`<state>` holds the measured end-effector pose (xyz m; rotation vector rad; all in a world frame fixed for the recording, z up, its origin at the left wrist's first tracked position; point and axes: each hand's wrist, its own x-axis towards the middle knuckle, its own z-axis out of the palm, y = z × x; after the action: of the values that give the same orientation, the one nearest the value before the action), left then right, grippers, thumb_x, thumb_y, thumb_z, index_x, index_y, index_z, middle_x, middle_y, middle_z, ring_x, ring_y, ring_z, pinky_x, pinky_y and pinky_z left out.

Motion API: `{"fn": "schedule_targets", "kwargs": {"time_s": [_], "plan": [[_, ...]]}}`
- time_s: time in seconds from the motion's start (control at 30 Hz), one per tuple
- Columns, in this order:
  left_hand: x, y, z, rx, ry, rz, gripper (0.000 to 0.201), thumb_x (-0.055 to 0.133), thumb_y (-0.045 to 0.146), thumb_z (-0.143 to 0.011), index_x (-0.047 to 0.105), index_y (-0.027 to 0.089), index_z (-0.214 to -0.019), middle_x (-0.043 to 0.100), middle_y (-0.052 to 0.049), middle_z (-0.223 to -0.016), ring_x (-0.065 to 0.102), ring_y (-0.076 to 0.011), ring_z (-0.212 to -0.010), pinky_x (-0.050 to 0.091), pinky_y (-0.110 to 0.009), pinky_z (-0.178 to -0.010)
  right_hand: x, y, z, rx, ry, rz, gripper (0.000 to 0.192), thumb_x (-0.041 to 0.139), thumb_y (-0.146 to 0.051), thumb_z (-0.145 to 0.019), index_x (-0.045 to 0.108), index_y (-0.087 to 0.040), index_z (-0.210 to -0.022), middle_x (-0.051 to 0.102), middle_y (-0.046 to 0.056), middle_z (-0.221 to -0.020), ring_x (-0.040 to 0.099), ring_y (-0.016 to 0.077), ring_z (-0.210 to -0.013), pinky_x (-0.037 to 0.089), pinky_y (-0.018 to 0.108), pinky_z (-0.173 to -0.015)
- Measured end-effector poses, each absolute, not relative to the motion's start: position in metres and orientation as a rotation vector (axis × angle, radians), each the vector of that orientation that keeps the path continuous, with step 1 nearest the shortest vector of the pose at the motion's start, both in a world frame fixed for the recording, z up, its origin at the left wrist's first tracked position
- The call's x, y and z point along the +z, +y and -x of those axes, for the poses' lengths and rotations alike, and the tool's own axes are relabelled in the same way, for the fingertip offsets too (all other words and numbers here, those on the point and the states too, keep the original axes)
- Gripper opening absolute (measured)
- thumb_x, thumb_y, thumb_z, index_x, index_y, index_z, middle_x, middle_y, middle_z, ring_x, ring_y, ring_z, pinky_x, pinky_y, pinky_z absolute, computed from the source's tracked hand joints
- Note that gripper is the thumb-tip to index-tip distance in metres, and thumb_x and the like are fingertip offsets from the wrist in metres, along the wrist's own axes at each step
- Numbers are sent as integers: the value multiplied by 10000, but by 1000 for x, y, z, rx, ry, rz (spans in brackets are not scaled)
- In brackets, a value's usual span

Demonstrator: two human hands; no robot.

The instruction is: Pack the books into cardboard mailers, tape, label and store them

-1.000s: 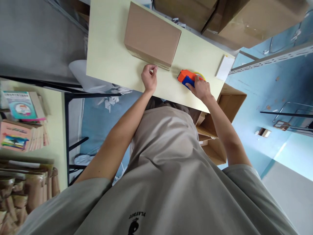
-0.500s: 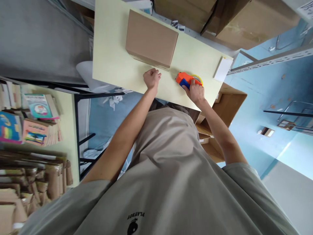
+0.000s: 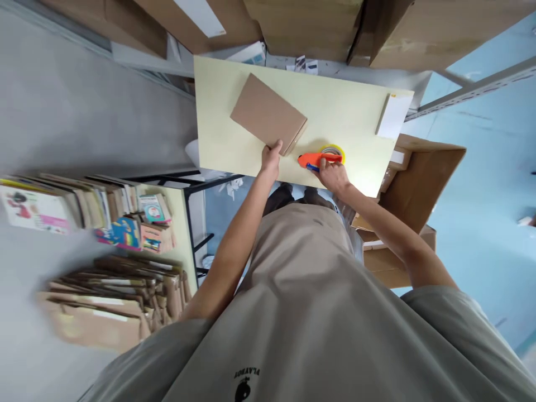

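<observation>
A small brown cardboard box (image 3: 268, 109) lies turned at an angle on the pale yellow table (image 3: 352, 111). At its near corner is my left hand (image 3: 271, 159), thumb up against the box and the other fingers mostly hidden; it is closed on that corner. My right hand (image 3: 333, 176) is wrapped round the handle of an orange and blue tape dispenser (image 3: 310, 160). The dispenser carries a roll of yellow-edged tape (image 3: 334, 149) and is just to the right of the box, apart from it.
A flat white box (image 3: 393, 116) rests at the table's right end. Large cartons (image 3: 305, 28) stand beyond the far edge. Open cartons (image 3: 422, 184) are below on the right. To the left, a lower table holds books (image 3: 153, 209) and several brown packets (image 3: 125, 301).
My left hand has taken hold of the box's near corner, and the box has swung round clockwise. The tape dispenser, still in my right hand, has tipped slightly. The view has shifted.
</observation>
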<state>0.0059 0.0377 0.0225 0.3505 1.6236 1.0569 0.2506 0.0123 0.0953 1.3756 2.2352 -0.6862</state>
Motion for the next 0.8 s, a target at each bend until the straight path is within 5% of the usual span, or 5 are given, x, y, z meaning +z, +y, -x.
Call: {"fn": "schedule_targets", "kwargs": {"time_s": [0.17,0.47,0.8], "plan": [[33,24,24,1086,1689,-401,593,1052,554,-894,727,245,-1282,760,-168,-1616,707,-291,-1584,544,-462,-1366,101,-3,-221,-820,2248,-1203,632,305,-377,-1232,509,87,-1609,774,428,-1386,802,451,-1282,555,531,-1113],[27,30,27,1036,1757,-505,609,1038,567,-885,724,217,-1273,803,-191,-1542,728,-298,-1550,546,-448,-1370,99,-20,-291,-829,2233,-1309,672,256,-429,-1243,549,65,-1591,806,419,-1294,816,463,-1177,558,580,-1085],[56,42,39,858,1605,-524,599,1122,402,-739,750,270,-1189,836,-148,-1461,693,-307,-1594,503,-495,-1420,86,97,-298,-666,2318,-1503,883,122,-574,-1300,516,149,-1618,798,406,-1324,815,443,-1248,520,583,-1138]]}}
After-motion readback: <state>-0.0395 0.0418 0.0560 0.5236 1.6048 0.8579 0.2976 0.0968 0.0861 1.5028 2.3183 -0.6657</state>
